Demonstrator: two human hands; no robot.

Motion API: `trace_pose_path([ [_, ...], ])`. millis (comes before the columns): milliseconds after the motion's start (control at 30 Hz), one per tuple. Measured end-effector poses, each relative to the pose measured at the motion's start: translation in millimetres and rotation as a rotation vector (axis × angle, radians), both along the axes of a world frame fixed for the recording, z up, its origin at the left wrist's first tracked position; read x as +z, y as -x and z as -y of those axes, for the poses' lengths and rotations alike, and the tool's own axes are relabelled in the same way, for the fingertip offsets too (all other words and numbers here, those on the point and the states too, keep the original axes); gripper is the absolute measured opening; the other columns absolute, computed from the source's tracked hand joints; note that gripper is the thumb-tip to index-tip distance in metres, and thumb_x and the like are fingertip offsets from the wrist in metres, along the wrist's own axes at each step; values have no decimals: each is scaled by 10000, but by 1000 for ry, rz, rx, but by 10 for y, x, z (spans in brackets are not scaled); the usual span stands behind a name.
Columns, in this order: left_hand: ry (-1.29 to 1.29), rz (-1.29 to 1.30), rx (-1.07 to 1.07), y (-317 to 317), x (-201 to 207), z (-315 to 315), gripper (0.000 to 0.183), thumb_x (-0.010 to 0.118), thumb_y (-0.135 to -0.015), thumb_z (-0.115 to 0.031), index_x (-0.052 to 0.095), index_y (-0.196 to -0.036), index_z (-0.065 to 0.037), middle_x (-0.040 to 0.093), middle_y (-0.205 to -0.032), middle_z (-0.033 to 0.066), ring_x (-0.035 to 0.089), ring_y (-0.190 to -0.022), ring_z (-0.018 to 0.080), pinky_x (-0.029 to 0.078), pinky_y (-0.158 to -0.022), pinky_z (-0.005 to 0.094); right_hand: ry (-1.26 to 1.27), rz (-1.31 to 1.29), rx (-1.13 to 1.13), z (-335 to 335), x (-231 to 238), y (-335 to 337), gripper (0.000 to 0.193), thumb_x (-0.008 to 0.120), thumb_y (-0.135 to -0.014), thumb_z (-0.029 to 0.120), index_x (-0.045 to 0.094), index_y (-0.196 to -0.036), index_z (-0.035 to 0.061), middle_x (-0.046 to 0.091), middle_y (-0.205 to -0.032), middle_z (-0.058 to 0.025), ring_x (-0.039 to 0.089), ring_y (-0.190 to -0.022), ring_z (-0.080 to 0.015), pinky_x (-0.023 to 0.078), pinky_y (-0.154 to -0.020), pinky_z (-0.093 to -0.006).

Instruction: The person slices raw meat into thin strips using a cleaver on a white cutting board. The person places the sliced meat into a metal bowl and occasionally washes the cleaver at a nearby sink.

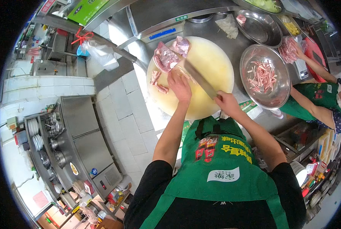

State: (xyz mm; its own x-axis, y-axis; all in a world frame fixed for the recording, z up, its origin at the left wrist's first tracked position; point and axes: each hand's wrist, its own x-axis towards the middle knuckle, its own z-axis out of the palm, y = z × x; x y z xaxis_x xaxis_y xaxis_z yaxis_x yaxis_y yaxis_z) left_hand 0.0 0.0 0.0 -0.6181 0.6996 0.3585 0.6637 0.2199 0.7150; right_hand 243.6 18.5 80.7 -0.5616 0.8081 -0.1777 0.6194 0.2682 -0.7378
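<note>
My right hand (228, 104) is closed round the handle of a cleaver (200, 81). Its broad blade slants up and left across a round, pale yellow cutting board (216, 57). Left of the blade, my left hand (179, 86) presses its bent fingers down on meat, which they partly cover. Thin cut strips (188, 74) lie against the blade by those fingertips. Just beyond them rest a large piece of raw meat (165, 57) and another chunk (180, 45). Two small fatty pieces, an upper one (155, 77) and a lower one (162, 89), lie near the board's left edge.
Right of the board stands a steel bowl (246, 63) with cut meat strips. Behind it is another steel bowl (268, 32). A co-worker's hand (300, 49) touches bagged meat (288, 49) beside a scale (302, 69). A metal shelf rail (185, 17) crosses above the board's far side.
</note>
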Motion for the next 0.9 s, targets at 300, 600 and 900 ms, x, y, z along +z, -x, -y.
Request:
trace_pose_path([
  [300,38,-140,-341,47,149,138,477,588,-956,-201,510,-1376,11,487,-1431,244,430,-1340,429,303,-1155,541,657,-431,-394,222,-425,-219,213,621,-990,226,639,-1038,19,552,-624,-7,508,-482,-95,422,-445,-270],
  [600,-51,-38,-109,-71,15,-74,557,506,-1018,-260,417,-1405,131,331,-1522,359,338,-1393,509,265,-1177,549,629,-381,16,236,-681,474,253,626,-946,255,617,-986,6,613,-655,-67,578,-510,-161,475,-476,-346],
  [900,-276,-57,-383,-1684,940,-956,561,393,-1059,-310,373,-1451,91,327,-1521,338,319,-1413,492,246,-1178,533,426,-439,-97,-156,423,-1393,225,656,-926,212,602,-963,-3,617,-713,-111,563,-646,-158,482,-609,-381],
])
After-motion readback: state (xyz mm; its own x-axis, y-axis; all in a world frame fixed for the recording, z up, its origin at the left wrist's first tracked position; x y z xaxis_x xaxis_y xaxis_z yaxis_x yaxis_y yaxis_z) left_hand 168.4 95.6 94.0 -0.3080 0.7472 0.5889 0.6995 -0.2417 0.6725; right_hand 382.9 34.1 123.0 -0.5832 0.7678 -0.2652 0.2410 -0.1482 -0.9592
